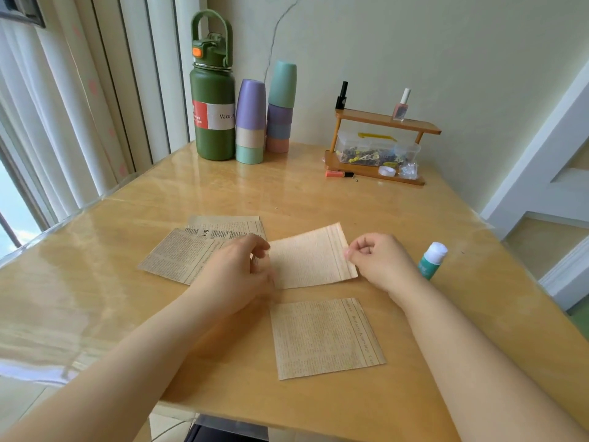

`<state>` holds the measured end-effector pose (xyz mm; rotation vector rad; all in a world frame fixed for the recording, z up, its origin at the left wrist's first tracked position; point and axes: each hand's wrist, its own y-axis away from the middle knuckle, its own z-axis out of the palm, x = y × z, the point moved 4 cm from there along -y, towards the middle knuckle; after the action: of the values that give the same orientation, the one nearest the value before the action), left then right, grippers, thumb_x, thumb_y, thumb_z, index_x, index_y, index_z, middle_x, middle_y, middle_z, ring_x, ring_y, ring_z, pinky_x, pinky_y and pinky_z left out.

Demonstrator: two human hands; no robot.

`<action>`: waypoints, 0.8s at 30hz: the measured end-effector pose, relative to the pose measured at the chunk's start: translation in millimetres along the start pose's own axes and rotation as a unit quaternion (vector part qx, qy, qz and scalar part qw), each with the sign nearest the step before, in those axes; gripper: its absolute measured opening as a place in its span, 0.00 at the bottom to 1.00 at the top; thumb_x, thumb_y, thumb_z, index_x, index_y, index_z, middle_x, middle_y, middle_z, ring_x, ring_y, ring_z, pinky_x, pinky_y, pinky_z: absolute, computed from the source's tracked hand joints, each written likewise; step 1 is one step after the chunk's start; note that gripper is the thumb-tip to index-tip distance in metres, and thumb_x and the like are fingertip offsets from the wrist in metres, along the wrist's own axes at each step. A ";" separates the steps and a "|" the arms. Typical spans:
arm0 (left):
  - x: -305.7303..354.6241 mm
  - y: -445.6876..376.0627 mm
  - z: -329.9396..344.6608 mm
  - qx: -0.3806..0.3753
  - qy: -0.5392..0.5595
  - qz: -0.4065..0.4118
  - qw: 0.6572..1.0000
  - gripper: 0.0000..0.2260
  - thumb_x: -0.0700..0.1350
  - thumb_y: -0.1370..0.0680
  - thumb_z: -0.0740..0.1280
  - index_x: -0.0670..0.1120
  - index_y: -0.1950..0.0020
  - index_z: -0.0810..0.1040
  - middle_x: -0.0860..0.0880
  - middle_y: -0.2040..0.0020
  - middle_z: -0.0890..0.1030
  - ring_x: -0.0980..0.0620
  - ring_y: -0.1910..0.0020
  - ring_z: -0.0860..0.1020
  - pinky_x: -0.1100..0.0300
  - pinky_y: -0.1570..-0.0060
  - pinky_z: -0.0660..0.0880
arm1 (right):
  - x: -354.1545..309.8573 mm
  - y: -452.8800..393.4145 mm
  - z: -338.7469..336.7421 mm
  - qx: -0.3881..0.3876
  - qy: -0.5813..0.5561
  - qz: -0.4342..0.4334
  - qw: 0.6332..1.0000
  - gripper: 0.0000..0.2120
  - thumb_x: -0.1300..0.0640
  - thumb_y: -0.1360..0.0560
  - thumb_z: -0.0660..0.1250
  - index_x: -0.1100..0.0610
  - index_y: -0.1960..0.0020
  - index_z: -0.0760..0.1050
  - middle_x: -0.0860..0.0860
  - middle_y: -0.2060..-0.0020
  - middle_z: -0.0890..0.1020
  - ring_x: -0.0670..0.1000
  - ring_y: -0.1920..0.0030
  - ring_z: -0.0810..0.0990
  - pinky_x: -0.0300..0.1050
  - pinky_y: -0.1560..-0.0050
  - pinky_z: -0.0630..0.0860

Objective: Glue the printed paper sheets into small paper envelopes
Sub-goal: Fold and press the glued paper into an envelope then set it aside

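Left hand (237, 272): fingers curled at the left edge of the held printed sheet (310, 256), apparently gripping it; exact contact blurred. Right hand (379, 261): thumb and forefinger pinching the right edge of the same sheet, remaining fingers curled in. Sheet raised slightly off the wooden counter (318, 199), mid-counter, between both hands. Second printed sheet (326, 338) flat on the counter, just nearer than the held one. Stack of printed sheets (191, 253) flat to the left, partly under the left hand. Glue stick (432, 260) standing tilted just right of the right hand, untouched. Green vacuum bottle (213, 100) and stacked cups (264, 116) at the far edge.
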<state>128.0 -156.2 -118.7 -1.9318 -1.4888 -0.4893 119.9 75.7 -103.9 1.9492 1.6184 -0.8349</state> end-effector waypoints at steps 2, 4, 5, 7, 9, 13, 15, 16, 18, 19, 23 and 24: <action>1.3 0.3 -6.8 0.032 0.028 -0.025 0.999 0.14 0.49 0.27 0.69 0.52 0.43 0.70 0.55 0.56 0.72 0.57 0.59 0.71 0.68 0.62 0.67 | -8.2 14.5 -9.2 0.025 -0.081 -0.070 0.994 0.03 0.56 0.24 0.66 0.54 0.56 0.75 0.48 0.68 0.76 0.43 0.72 0.75 0.36 0.70 0.70; 3.3 0.8 -11.2 0.032 0.078 -0.047 0.995 0.14 0.51 0.27 0.69 0.53 0.44 0.70 0.54 0.63 0.71 0.55 0.64 0.72 0.59 0.63 0.70 | -11.8 29.3 -16.6 0.031 -0.159 -0.111 0.980 0.03 0.59 0.23 0.66 0.55 0.56 0.74 0.50 0.65 0.75 0.44 0.72 0.78 0.38 0.72 0.70; 5.4 1.9 -12.7 0.027 0.119 -0.049 0.991 0.12 0.51 0.27 0.69 0.53 0.46 0.72 0.53 0.66 0.71 0.54 0.68 0.71 0.56 0.64 0.71 | -11.9 36.6 -19.5 0.028 -0.194 -0.125 0.972 0.04 0.61 0.23 0.66 0.56 0.56 0.73 0.50 0.64 0.75 0.46 0.71 0.80 0.39 0.72 0.70; 13.7 7.0 -17.7 0.026 0.199 -0.029 0.979 0.04 0.47 0.25 0.69 0.52 0.51 0.78 0.50 0.71 0.69 0.54 0.73 0.67 0.58 0.70 0.66 | -11.4 50.4 -24.7 0.024 -0.236 -0.150 0.960 0.04 0.63 0.24 0.66 0.57 0.57 0.73 0.45 0.66 0.75 0.50 0.68 0.82 0.37 0.72 0.72; 25.5 17.4 -24.2 0.032 0.260 0.003 0.965 0.03 0.42 0.25 0.69 0.48 0.57 0.81 0.48 0.74 0.69 0.55 0.76 0.65 0.62 0.73 0.64 | -10.5 63.3 -30.3 0.027 -0.261 -0.166 0.950 0.04 0.64 0.25 0.65 0.57 0.58 0.73 0.44 0.68 0.76 0.53 0.66 0.84 0.37 0.70 0.74; 46.0 47.4 -31.3 0.034 0.349 0.087 0.932 0.02 0.41 0.26 0.70 0.44 0.56 0.82 0.48 0.70 0.82 0.52 0.71 0.79 0.66 0.65 0.74 | -5.8 85.5 -37.4 0.015 -0.311 -0.142 0.940 0.02 0.60 0.26 0.63 0.57 0.55 0.75 0.54 0.69 0.83 0.55 0.63 0.84 0.39 0.67 0.78; 47.0 63.0 -30.3 0.051 0.308 0.129 0.941 0.04 0.45 0.28 0.72 0.48 0.55 0.82 0.54 0.63 0.84 0.58 0.64 0.82 0.71 0.60 0.74 | -2.8 95.0 -36.6 -0.029 -0.370 -0.093 0.924 0.07 0.60 0.24 0.60 0.59 0.53 0.77 0.56 0.65 0.84 0.54 0.62 0.85 0.40 0.66 0.79; 45.9 69.9 -29.0 0.060 0.267 0.147 0.951 0.05 0.48 0.28 0.70 0.50 0.54 0.83 0.57 0.61 0.84 0.62 0.62 0.81 0.75 0.60 0.72 | -2.1 99.0 -36.2 -0.050 -0.398 -0.065 0.914 0.10 0.61 0.22 0.58 0.60 0.52 0.78 0.57 0.62 0.85 0.53 0.62 0.84 0.40 0.67 0.79; 42.9 81.3 -24.6 0.063 0.193 0.168 0.965 0.07 0.50 0.28 0.66 0.54 0.54 0.83 0.62 0.58 0.83 0.68 0.63 0.79 0.78 0.64 0.68 | 0.3 105.5 -35.6 -0.081 -0.423 -0.017 0.902 0.12 0.55 0.23 0.59 0.60 0.51 0.79 0.58 0.60 0.85 0.51 0.64 0.83 0.40 0.70 0.77; 40.7 86.0 -21.4 0.059 0.177 0.174 0.967 0.08 0.50 0.27 0.65 0.55 0.53 0.83 0.63 0.56 0.82 0.68 0.63 0.79 0.78 0.66 0.68 | 1.5 108.0 -35.1 -0.093 -0.418 -0.003 0.904 0.14 0.50 0.26 0.62 0.59 0.51 0.79 0.58 0.60 0.85 0.49 0.65 0.82 0.39 0.71 0.76; 31.7 98.9 -12.2 0.052 0.135 0.194 0.970 0.10 0.48 0.27 0.64 0.55 0.49 0.81 0.60 0.60 0.82 0.65 0.62 0.78 0.78 0.65 0.68 | 7.2 114.7 -24.5 -0.113 -0.326 0.027 0.938 0.21 0.51 0.35 0.70 0.55 0.43 0.75 0.57 0.62 0.85 0.46 0.66 0.80 0.36 0.72 0.73; 30.9 101.0 -11.5 0.050 0.123 0.201 0.970 0.10 0.47 0.26 0.64 0.53 0.49 0.82 0.60 0.61 0.81 0.65 0.62 0.78 0.78 0.64 0.68 | 9.3 115.8 -21.1 -0.110 -0.315 0.041 0.942 0.22 0.52 0.35 0.69 0.54 0.42 0.74 0.57 0.63 0.85 0.45 0.67 0.80 0.36 0.72 0.73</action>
<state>234.2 -157.3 -117.0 -1.9439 -0.9172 -0.4401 237.8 74.3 -98.5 1.3827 1.1764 -1.0564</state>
